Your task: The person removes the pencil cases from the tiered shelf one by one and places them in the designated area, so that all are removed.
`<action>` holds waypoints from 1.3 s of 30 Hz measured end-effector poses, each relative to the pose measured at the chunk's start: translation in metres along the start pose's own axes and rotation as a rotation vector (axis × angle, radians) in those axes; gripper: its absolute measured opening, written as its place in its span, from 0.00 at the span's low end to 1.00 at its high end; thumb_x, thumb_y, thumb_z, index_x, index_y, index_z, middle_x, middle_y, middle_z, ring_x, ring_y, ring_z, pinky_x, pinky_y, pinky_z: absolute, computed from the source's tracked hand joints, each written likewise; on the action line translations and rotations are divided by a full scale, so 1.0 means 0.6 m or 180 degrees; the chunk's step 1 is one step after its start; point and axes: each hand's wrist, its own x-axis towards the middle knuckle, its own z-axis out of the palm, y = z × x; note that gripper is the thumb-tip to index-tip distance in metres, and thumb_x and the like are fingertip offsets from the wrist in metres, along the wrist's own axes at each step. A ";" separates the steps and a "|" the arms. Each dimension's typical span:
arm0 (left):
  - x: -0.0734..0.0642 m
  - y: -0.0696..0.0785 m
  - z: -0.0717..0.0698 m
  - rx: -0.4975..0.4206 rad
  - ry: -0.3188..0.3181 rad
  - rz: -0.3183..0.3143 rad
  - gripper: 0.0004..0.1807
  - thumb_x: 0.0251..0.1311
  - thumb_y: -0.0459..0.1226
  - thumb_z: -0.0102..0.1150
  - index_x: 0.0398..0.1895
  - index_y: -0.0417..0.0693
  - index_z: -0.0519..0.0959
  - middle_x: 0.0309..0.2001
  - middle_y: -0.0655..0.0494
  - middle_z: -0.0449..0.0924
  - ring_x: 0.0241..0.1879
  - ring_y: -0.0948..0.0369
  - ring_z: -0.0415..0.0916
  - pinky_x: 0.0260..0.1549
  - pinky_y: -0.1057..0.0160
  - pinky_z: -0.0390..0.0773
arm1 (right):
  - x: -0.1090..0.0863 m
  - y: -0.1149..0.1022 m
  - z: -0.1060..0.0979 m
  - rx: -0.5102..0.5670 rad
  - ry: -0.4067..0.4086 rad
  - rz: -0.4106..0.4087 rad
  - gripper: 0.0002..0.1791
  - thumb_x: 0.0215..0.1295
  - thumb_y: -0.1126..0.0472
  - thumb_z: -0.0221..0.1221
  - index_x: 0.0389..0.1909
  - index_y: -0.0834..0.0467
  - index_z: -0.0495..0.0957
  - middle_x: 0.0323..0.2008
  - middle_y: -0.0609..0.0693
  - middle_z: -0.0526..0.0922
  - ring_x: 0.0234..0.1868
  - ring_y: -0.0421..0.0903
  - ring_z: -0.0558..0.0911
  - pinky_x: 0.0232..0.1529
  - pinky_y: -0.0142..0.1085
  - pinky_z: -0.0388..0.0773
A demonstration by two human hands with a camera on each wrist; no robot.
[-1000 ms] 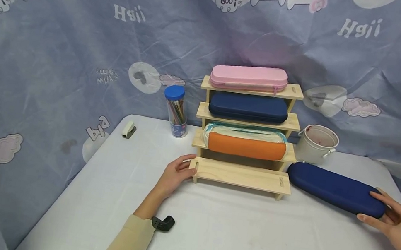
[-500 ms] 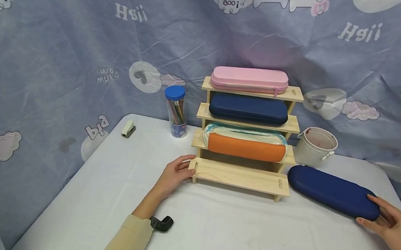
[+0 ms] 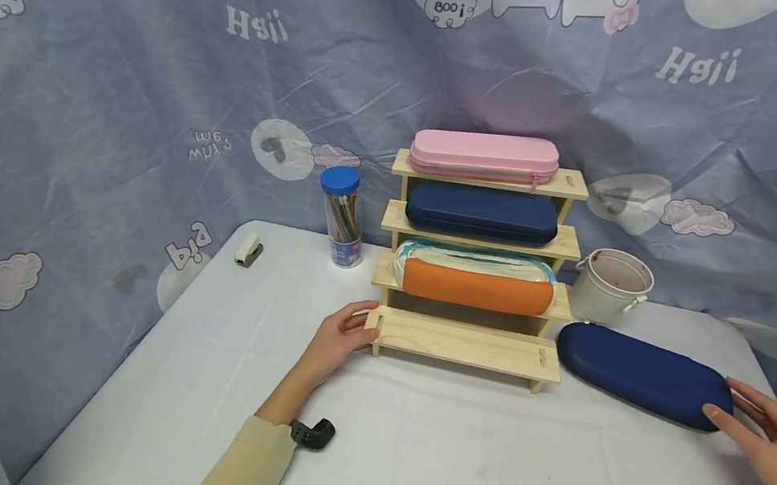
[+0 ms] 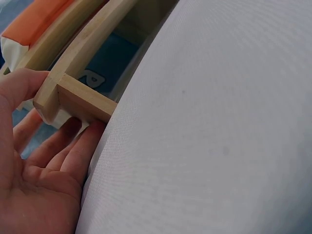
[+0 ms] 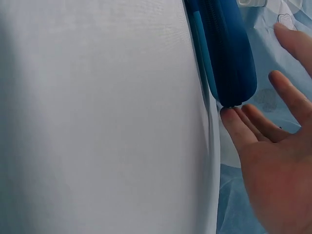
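A wooden tiered rack (image 3: 467,341) stands on the table, its lowest board bare. My left hand (image 3: 340,338) holds the left end of that board, thumb on the board and fingers by its leg in the left wrist view. To the rack's right lies a dark blue zip pencil case (image 3: 641,375), flat on the table. My right hand (image 3: 774,448) is at the case's right end with fingers spread. In the right wrist view the fingertips (image 5: 231,117) are at the case's end, while the thumb and index finger stand away from it.
On the upper tiers lie a pink case (image 3: 484,155), a navy case (image 3: 483,211) and an orange-and-white pouch (image 3: 478,284). A white pail (image 3: 604,289) stands behind the blue case. A blue-lidded jar of pencils (image 3: 342,217) and a small stapler (image 3: 249,250) are at the left.
The blue pencil case's right end has come down toward me onto the table. My right fingers have loosened from it. The left hand stays on the rack.
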 end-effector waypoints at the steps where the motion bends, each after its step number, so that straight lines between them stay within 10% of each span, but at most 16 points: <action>1: 0.000 0.000 0.000 0.0000 -0.0001 0.0003 0.28 0.62 0.32 0.61 0.66 0.41 0.68 0.59 0.41 0.73 0.54 0.54 0.77 0.49 0.54 0.78 | -0.003 -0.004 -0.001 0.0066 0.0060 0.0029 0.42 0.66 0.45 0.58 0.75 0.41 0.46 0.75 0.50 0.41 0.74 0.52 0.43 0.65 0.63 0.46; 11: 0.001 -0.003 -0.003 -0.0002 -0.0014 0.0004 0.28 0.62 0.32 0.62 0.66 0.44 0.68 0.59 0.41 0.73 0.54 0.54 0.76 0.50 0.52 0.77 | -0.024 -0.055 -0.009 0.0113 0.0673 -0.0095 0.32 0.68 0.51 0.58 0.71 0.45 0.62 0.68 0.36 0.63 0.66 0.30 0.61 0.63 0.28 0.58; 18: 0.001 -0.001 -0.001 0.0010 -0.0004 0.0018 0.28 0.62 0.33 0.62 0.66 0.43 0.68 0.59 0.41 0.73 0.54 0.54 0.76 0.48 0.56 0.79 | -0.027 -0.086 -0.010 0.0023 0.0509 -0.0267 0.31 0.69 0.52 0.57 0.72 0.41 0.60 0.69 0.39 0.62 0.62 0.34 0.66 0.67 0.36 0.59; 27: -0.001 -0.003 -0.003 0.0019 0.0020 0.0010 0.29 0.61 0.32 0.63 0.66 0.43 0.69 0.59 0.41 0.73 0.54 0.53 0.76 0.47 0.56 0.79 | -0.023 -0.135 -0.007 -0.0001 0.0379 -0.0690 0.29 0.67 0.56 0.59 0.69 0.47 0.67 0.60 0.34 0.70 0.43 0.18 0.66 0.38 0.10 0.62; 39: -0.001 -0.002 -0.002 0.0040 -0.0010 0.0022 0.28 0.62 0.33 0.62 0.66 0.43 0.68 0.58 0.41 0.74 0.54 0.53 0.76 0.49 0.53 0.78 | -0.020 -0.197 0.013 0.0188 0.0089 -0.1014 0.31 0.62 0.57 0.65 0.66 0.49 0.70 0.52 0.34 0.72 0.44 0.24 0.73 0.38 0.11 0.66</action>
